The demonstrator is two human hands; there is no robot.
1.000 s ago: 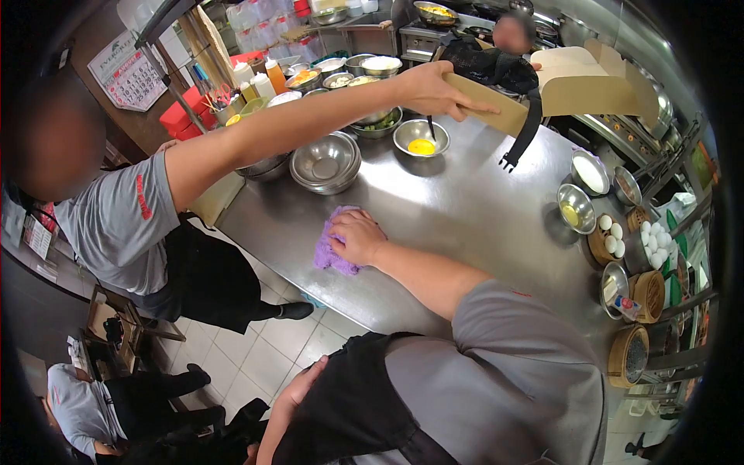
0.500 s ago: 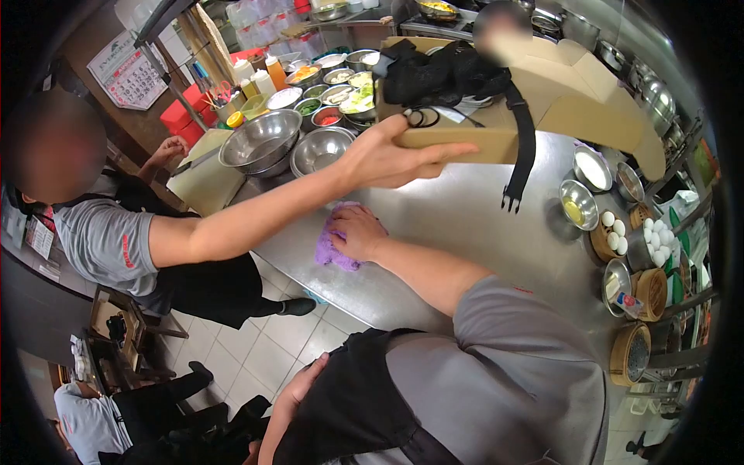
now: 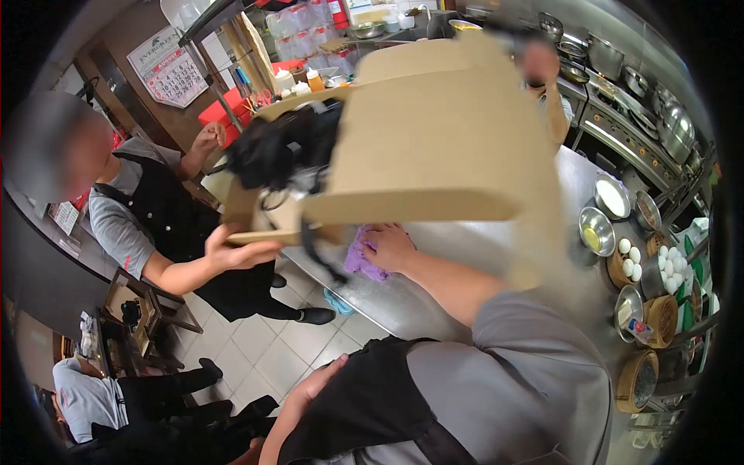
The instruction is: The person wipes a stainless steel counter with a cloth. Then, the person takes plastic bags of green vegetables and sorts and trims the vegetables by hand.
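Steel worktable (image 3: 407,298): bears purple cloth (image 3: 363,262) under right fingers (image 3: 384,231).
Right hand (image 3: 392,250): presses down, seemingly to steady cloth; finger spread unclear.
Left hand (image 3: 318,380): rests on apron (image 3: 372,399), fingers straight.

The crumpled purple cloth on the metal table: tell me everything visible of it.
The crumpled purple cloth looks like soft, fuzzy fabric with uneven edges. It lies bunched on the shiny grey metal table, near the edge. The wearer's bare right hand rests on it, hiding part. A blurred black strap hangs close by in view; whether they touch is unclear.
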